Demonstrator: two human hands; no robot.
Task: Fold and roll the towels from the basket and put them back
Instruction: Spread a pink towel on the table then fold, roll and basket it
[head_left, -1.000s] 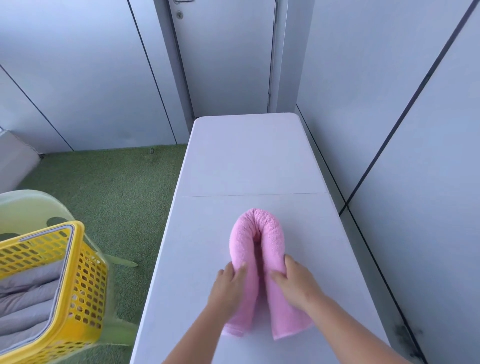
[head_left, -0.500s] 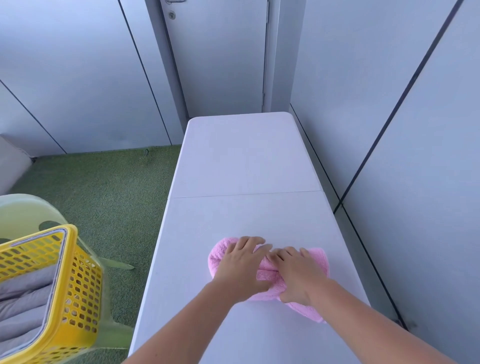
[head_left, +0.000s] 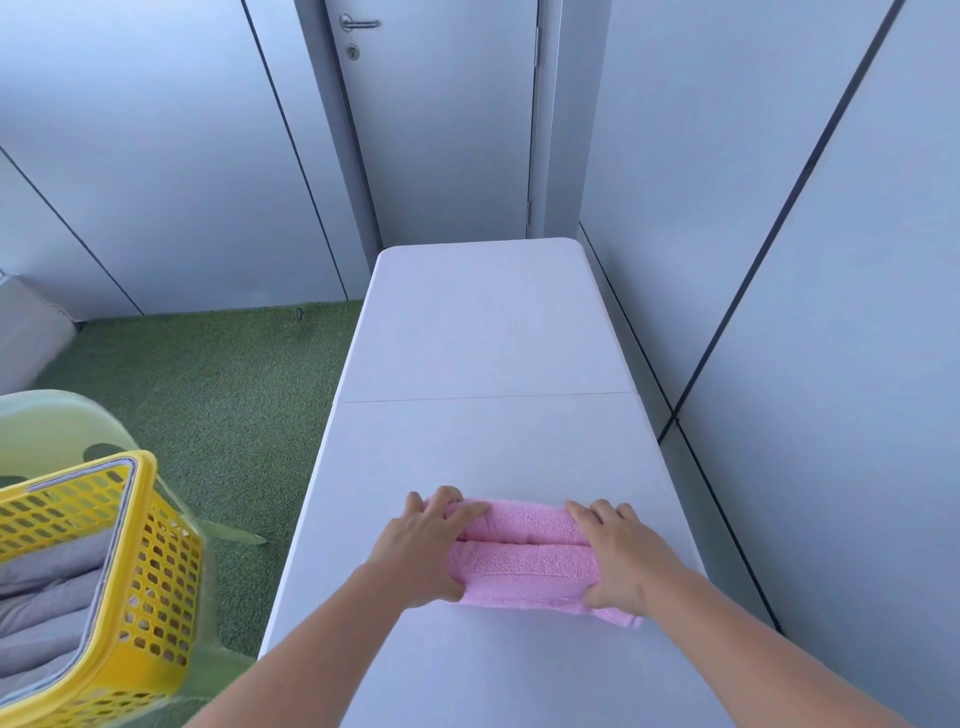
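A pink towel (head_left: 524, 558), doubled into two thick rolled folds, lies crosswise on the near half of the white table (head_left: 493, 338). The left hand (head_left: 423, 553) clasps its left end, the grip curled over the top with the thumb on the near side. The right hand (head_left: 623, 558) clasps the right end likewise. Left of the table stands a yellow basket (head_left: 161, 577) holding rolled grey towels (head_left: 47, 587).
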